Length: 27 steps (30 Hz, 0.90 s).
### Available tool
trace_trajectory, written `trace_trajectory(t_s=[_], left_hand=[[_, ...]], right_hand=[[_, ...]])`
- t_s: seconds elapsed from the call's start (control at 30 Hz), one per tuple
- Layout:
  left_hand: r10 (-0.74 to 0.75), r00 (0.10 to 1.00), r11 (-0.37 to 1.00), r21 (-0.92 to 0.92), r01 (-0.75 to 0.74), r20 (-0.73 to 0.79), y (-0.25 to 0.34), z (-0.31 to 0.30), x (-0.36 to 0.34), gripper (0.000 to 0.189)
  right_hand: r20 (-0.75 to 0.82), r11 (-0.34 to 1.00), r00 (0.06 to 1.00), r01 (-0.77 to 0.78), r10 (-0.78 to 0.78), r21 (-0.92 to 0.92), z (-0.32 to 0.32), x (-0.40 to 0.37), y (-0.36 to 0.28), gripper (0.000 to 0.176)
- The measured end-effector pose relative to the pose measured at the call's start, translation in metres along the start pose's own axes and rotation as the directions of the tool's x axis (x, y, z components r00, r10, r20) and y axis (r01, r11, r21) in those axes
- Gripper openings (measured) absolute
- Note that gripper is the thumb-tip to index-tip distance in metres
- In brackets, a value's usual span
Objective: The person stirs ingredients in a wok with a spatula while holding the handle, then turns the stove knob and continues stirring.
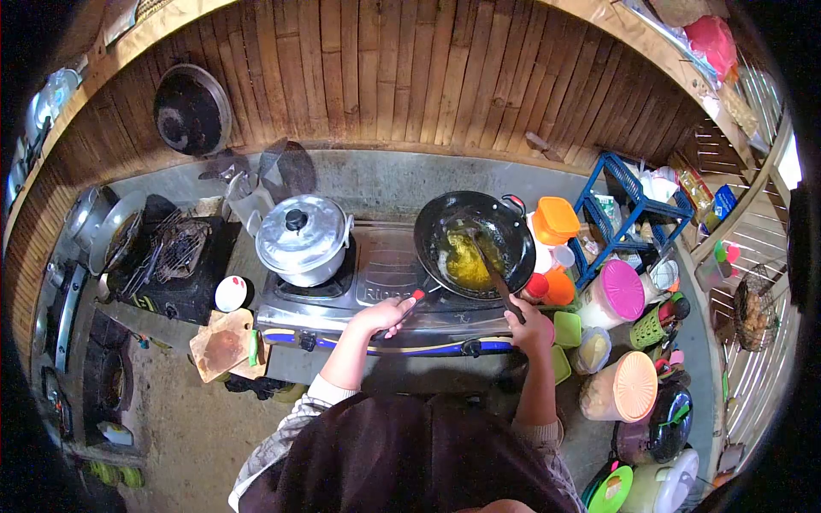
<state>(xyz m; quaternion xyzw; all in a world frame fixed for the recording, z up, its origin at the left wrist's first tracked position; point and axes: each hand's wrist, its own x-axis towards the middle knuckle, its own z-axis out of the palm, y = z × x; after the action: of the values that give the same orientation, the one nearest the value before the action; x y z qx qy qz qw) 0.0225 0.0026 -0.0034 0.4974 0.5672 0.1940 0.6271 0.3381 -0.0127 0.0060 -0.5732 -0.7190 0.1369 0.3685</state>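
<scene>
One black wok [511, 235] sits over the right side of the stove [385, 265], holding a single mass of yellow food in oil [468, 261]. One dark long-handled utensil [494, 275] dips into it; the end in the food is hard to make out.

Two hands are at work. The left hand [385, 317] is closed around the wok's one long handle [416, 296], its forearm slanting up from the lower left. The right hand [533, 328] grips the utensil's upper end, its forearm rising almost straight, while the utensil slopes up and leftward into the wok.

Left of the wok stands one lidded silver pot [299, 241]. Two knobs show on the stove front. To the right are one blue rack [631, 214], one pink-lidded container [622, 291] and one peach-lidded container [630, 389]. One dark pan [190, 111] hangs on the wall at upper left.
</scene>
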Motion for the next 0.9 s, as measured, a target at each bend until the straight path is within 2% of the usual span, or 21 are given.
trace_trajectory(t_s=[0.07,0.13,0.17,0.23,0.27,0.33,0.37,0.43,0.7,0.77,0.83,0.9], left_hand=[[0.001,0.999,1.000,0.012,-0.001,0.033,-0.003,-0.002,0.004,0.040],[0.012,1.000,1.000,0.004,-0.012,0.016,0.000,0.000,-0.001,0.041],[0.021,1.000,1.000,-0.002,-0.021,-0.003,0.001,0.001,-0.002,0.042],[0.020,1.000,1.000,0.014,-0.020,0.002,0.002,0.001,-0.001,0.042],[0.018,1.000,0.999,0.030,-0.018,0.006,0.001,0.001,-0.001,0.042],[0.011,1.000,0.999,0.032,-0.011,-0.001,0.002,0.001,-0.001,0.042],[0.004,1.000,0.999,0.033,-0.004,-0.007,0.002,0.001,-0.001,0.043],[0.005,1.000,1.000,0.030,-0.005,-0.009,0.000,0.001,0.000,0.043],[0.002,1.000,1.000,0.009,-0.002,-0.030,-0.002,0.002,0.002,0.043],[-0.007,1.000,1.000,-0.014,0.007,0.010,-0.002,0.000,0.003,0.043],[-0.003,1.000,1.000,-0.009,0.003,0.012,-0.001,0.000,0.002,0.043],[0.001,1.000,1.000,-0.007,-0.001,0.016,0.001,0.001,0.000,0.043]], right_hand=[[0.027,1.000,1.000,-0.005,0.005,0.025,-0.006,-0.005,0.001,0.037],[0.167,0.958,0.958,-0.257,0.234,0.128,-0.014,-0.011,-0.001,0.040],[0.167,0.958,0.958,-0.257,0.234,0.128,-0.017,-0.014,0.006,0.040],[0.145,0.986,0.975,-0.162,0.167,-0.047,-0.025,-0.021,0.019,0.039],[0.144,0.986,0.975,-0.163,0.168,-0.046,-0.027,-0.025,0.022,0.039],[0.077,0.998,0.997,0.007,-0.012,0.063,-0.039,-0.032,0.012,0.033],[0.077,0.998,0.997,0.006,-0.011,0.064,-0.047,-0.035,0.001,0.033],[0.212,0.951,0.936,-0.301,0.280,0.071,-0.067,-0.039,-0.030,0.033],[0.268,0.958,0.920,-0.282,0.285,-0.053,-0.108,-0.053,-0.060,0.034],[0.277,0.962,0.921,-0.268,0.273,-0.058,-0.116,-0.055,-0.064,0.034],[0.269,0.929,0.890,-0.342,0.368,-0.139,-0.122,-0.057,-0.067,0.033],[0.288,0.932,0.887,-0.335,0.361,-0.136,-0.130,-0.054,-0.081,0.032]])
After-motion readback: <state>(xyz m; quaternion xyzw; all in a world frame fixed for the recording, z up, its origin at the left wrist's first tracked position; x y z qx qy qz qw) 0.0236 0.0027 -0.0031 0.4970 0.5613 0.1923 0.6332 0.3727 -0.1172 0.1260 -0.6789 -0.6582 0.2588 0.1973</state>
